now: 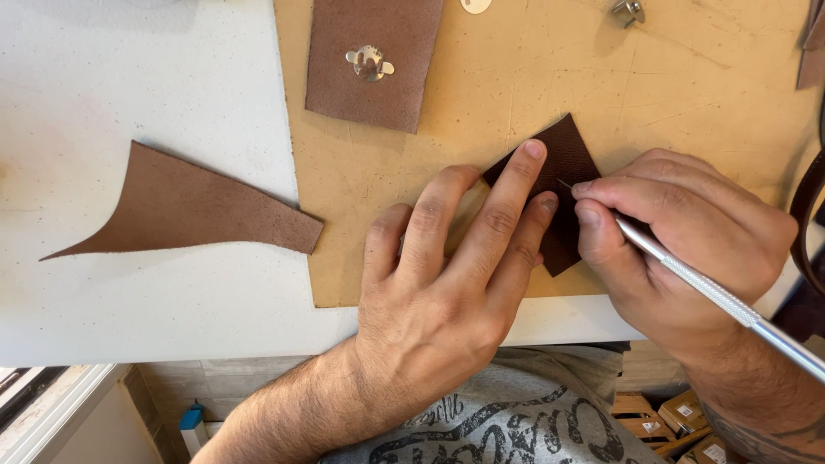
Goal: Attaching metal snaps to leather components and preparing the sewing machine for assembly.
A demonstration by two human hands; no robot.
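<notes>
Two bare hands work over a small dark brown leather piece (563, 193) that lies right of the frame's centre on a tan cutting board (687, 94). The left hand (447, 266) lies flat with its fingers spread and extended, holding nothing but pressing down on the leather piece with the tips of two fingers (533, 155) along the piece's left edge. The right hand (679, 232), at the right of the frame, is closed in a pen-like grip around a slim silver metal tool (730, 301), whose thin point touches the dark leather just beside the left fingertips; the tool's knurled handle runs out toward the lower right corner. The board rests on a white table (137, 77). At the upper centre of the frame a rectangular lighter brown leather strip (369, 94) lies on the board, with a silver metal clasp (369, 62) sitting on it. At the left of the frame, on the bare table, lies a curved, pointed scrap of brown leather (180, 210), its right end just touching the board's edge. A small metal fitting (629, 10) sits at the top edge of the frame, on the board.
</notes>
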